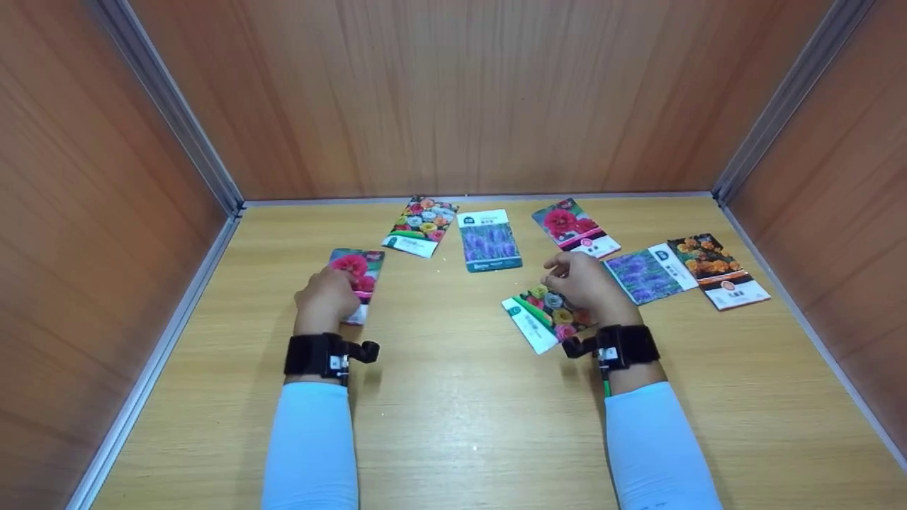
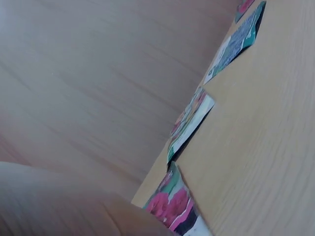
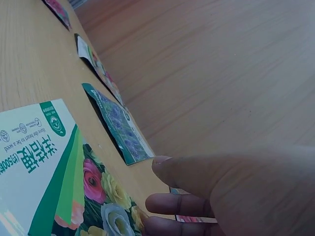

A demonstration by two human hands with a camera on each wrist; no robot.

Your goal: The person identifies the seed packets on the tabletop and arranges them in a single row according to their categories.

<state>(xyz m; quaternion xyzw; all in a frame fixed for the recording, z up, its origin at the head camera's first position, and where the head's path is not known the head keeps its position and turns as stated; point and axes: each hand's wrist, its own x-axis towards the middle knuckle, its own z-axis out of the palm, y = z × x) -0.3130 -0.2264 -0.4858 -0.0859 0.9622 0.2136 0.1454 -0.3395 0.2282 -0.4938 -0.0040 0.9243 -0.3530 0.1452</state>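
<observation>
Nearest the head camera are pale blue sleeves (image 1: pixel 310 446) and black wrist straps (image 1: pixel 305 355), leading to the two hands. Left hand (image 1: pixel 327 296) rests over the left pink packet (image 1: pixel 358 268), its fingers bent and their tips hidden, so I cannot tell whether it pinches the packet or only touches it. Right hand (image 1: pixel 587 283) is loosely curled above the near mixed-flower packet (image 1: pixel 536 322), with thumb and forefinger apart and nothing apparently held. Beyond the left hand and to its right lies the far mixed-flower packet (image 1: pixel 419 227); farther off, between the hands, is the middle purple packet (image 1: pixel 489 241). Just beyond the right hand is the right pink packet (image 1: pixel 576 228), and to that hand's right are the right purple packet (image 1: pixel 648 274) and the orange packet (image 1: pixel 718 271). From the left wrist, the left pink packet shows past the hand's edge, its grip again out of sight. From the right wrist, the near mixed-flower packet lies beside the fingertips, the thumb clear of it. My reading is that each hand is at a packet of its own, picking it up or setting it down; shifting either packet next would call for a pinch on an edge.
</observation>
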